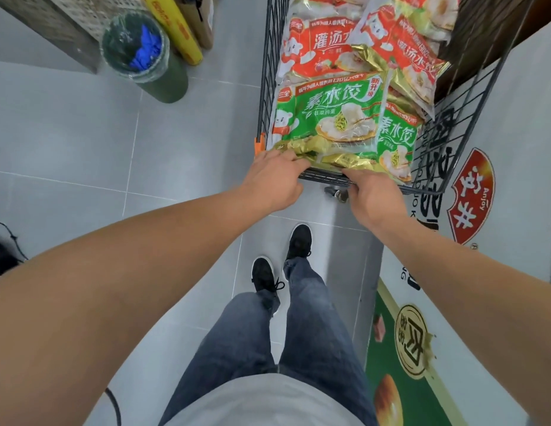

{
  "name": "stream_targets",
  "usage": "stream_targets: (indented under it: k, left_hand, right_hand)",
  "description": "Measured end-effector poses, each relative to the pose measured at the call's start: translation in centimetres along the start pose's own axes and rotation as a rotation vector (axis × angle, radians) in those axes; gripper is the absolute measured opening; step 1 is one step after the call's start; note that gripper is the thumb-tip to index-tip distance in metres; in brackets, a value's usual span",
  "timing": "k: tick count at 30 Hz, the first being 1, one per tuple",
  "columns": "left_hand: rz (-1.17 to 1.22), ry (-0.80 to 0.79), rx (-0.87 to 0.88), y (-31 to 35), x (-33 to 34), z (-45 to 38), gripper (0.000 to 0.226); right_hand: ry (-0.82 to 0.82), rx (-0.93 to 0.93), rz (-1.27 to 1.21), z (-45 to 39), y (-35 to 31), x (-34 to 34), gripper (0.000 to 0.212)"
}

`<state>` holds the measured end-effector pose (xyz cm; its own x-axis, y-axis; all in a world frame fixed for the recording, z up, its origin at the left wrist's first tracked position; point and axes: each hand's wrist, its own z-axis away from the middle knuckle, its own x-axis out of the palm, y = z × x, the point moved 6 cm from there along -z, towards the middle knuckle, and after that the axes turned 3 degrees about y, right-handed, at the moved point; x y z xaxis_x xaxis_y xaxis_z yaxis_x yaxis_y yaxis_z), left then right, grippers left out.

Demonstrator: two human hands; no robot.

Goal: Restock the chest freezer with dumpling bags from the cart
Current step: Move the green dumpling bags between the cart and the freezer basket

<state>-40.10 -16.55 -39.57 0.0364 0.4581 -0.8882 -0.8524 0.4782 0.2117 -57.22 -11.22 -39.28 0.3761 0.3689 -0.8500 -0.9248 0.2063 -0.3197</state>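
Note:
A black wire cart (434, 167) stands ahead, piled with dumpling bags. On top at the near end lies a green dumpling bag (329, 118), a second green bag (397, 133) to its right, and red-orange dumpling bags (317, 47) behind. My left hand (274, 179) grips the near gold edge of the top green bag, fingers over it and thumb beneath. My right hand (372, 198) has its fingers curled on the same edge, right at the cart's near rim. The white chest freezer (520, 179) with printed logos stands along the right; its opening is out of view.
A dark green bin (145, 56) with a plastic liner and blue waste stands on the grey tiled floor to the left, beside yellow rolls (176, 29). A black cable (10, 238) lies at the far left. My legs and black shoes are below the cart.

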Motion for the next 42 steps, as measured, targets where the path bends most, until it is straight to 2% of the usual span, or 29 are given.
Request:
stream_targets:
  k: [8,13,16,20,26,31,37,42]
  left_hand:
    - [0.012,0.003,0.045,0.9,2.0,3.6,0.048]
    - [0.012,0.000,0.074,3.1,3.5,5.1,0.045]
    - [0.031,0.037,0.083,3.8,4.8,6.5,0.045]
    - [0.009,0.053,0.041,4.7,6.6,8.5,0.039]
    - [-0.035,0.076,-0.063,6.1,9.5,12.8,0.033]
    - [0.018,0.060,-0.186,6.7,11.8,17.2,0.028]
    - [-0.020,0.042,-0.227,8.7,14.4,22.5,0.028]
    - [-0.026,-0.041,-0.196,9.8,16.9,27.0,0.028]
  right_hand:
    - [-0.042,0.025,0.035,4.1,0.4,2.6,0.044]
    - [0.080,0.074,0.123,6.9,2.6,3.3,0.051]
    - [0.128,0.055,0.128,8.2,2.8,3.9,0.045]
    - [0.108,0.045,0.122,10.4,3.0,5.0,0.032]
    - [0.026,0.012,0.033,14.6,3.4,7.5,0.037]
    - [-0.033,-0.041,-0.025,19.0,3.9,8.8,0.030]
    - [0.020,0.067,-0.056,25.8,4.9,11.1,0.029]
    - [0.015,0.155,-0.081,31.1,4.4,14.0,0.030]
